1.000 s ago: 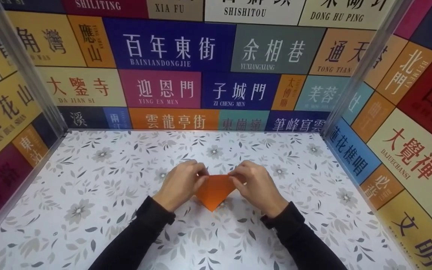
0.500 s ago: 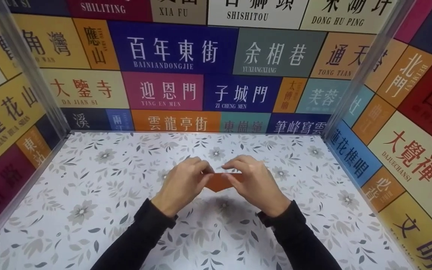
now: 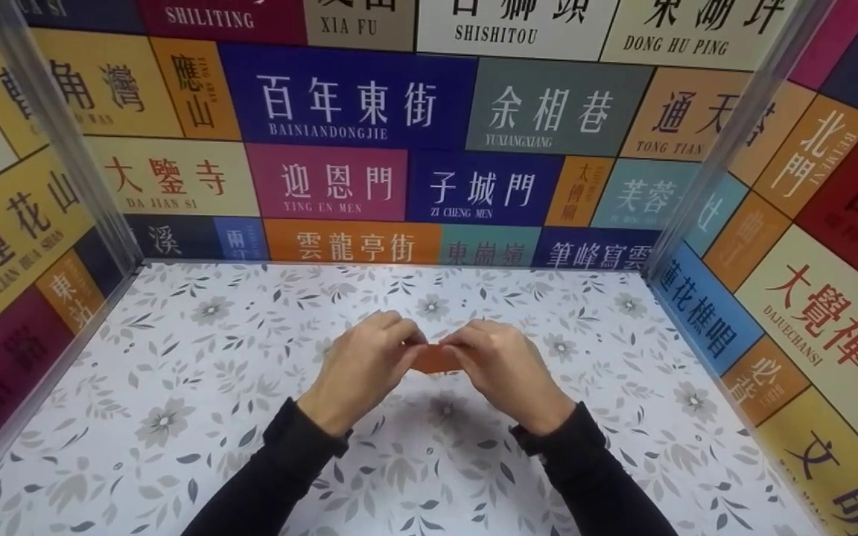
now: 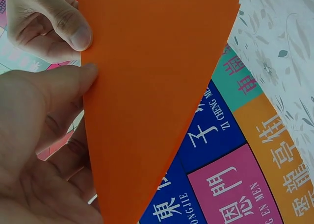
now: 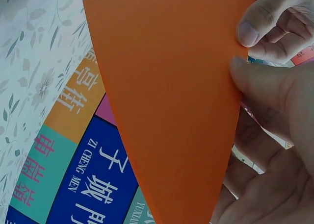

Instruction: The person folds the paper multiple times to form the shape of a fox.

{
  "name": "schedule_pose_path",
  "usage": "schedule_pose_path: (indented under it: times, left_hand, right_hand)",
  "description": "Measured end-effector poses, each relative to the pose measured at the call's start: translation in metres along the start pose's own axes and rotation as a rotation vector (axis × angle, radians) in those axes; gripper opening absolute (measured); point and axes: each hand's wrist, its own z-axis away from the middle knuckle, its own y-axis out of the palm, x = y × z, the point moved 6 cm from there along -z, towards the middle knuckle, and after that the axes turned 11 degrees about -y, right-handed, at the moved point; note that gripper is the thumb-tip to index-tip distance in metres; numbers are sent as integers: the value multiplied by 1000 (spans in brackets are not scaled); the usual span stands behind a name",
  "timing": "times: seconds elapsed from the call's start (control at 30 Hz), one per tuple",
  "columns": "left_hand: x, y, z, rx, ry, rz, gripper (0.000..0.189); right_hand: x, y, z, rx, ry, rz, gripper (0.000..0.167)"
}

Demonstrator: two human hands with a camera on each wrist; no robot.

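Between my two hands is a piece of folded orange paper (image 3: 436, 359), raised over the table in the head view. Only a narrow strip of it shows there. My left hand (image 3: 368, 363) pinches its upper edge from the left, thumb on the near face. From the right, my right hand (image 3: 509, 366) pinches the same edge, fingertips close to the left ones. Seen from the left wrist, the paper (image 4: 147, 87) has a wide flat face that narrows to one side. The right wrist view gives a similar tapering face of the paper (image 5: 167, 96), both thumbs along its edge.
A white tabletop (image 3: 429, 476) with grey flowers and leaves lies under my hands. Colourful printed panels with Chinese lettering form a back wall (image 3: 347, 97) and side walls, joined by clear corner strips (image 3: 727, 141).
The paper has tilted from a broad face with its point downward to a thin strip. My right fingers lifted half a second ago and now pinch the edge again. Both hands sit closer together.
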Motion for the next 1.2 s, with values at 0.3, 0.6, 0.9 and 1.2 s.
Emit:
schedule_pose_path:
  times: [0.3, 0.6, 0.9, 1.2]
  left_hand:
    - [-9, 1, 3, -63, 68, -17, 8]
    - [-11, 5, 5, -73, 105, -37, 7]
    - [-12, 3, 4, -61, 122, -25, 7]
    - [-12, 0, 4, -72, 156, -21, 5]
  right_hand:
    - [6, -3, -1, -4, -30, 16, 8]
    - [11, -1, 0, -25, -64, 14, 11]
    - [8, -2, -2, -16, -61, -11, 10]
    - [8, -4, -1, -34, -74, -22, 8]
